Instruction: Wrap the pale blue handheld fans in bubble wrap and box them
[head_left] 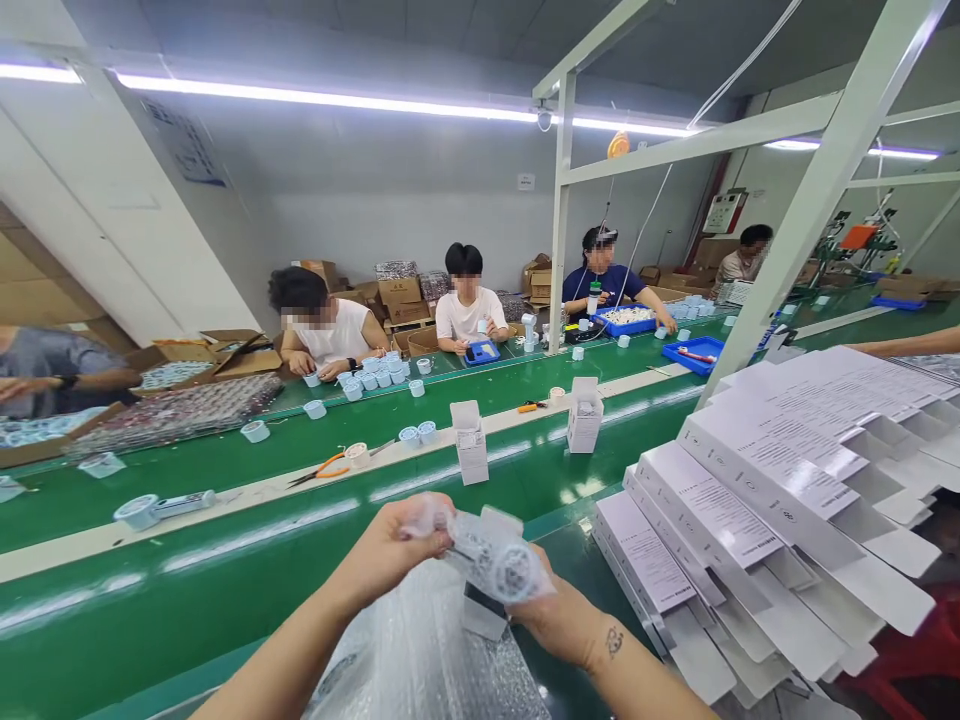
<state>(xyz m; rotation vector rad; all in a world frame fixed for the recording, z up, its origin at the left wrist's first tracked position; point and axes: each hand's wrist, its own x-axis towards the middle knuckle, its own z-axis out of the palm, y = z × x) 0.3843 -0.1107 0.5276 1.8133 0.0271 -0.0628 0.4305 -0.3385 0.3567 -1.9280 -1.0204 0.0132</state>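
Slantwise, the wrapped fan (pixel 480 550) slopes from the pinching left hand (pixel 409 535), round end clasped by the right hand (pixel 551 615).

near green surface (pixel 247 560): two white boxes (pixel 472 455) | white strip (pixel 67 547): pliers (pixel 331 464) | far side (pixel 375 424): cups (pixel 370 381)

The form of the wrapped item (pixel 487 560) is blurred by cloudy film, and its far side is hidden. Most fingers of the right hand (pixel 551 610) are covered by it — what they close on cannot be told. A white box (pixel 486 622) beneath is largely screened. The bubble wrap (pixel 442 660) is cut off by the bottom edge, as are both forearms. A person (pixel 52 375) is cropped at the left edge, another's arm (pixel 911 343) at the right — and the wall notice (pixel 526 182) is too small to be read.
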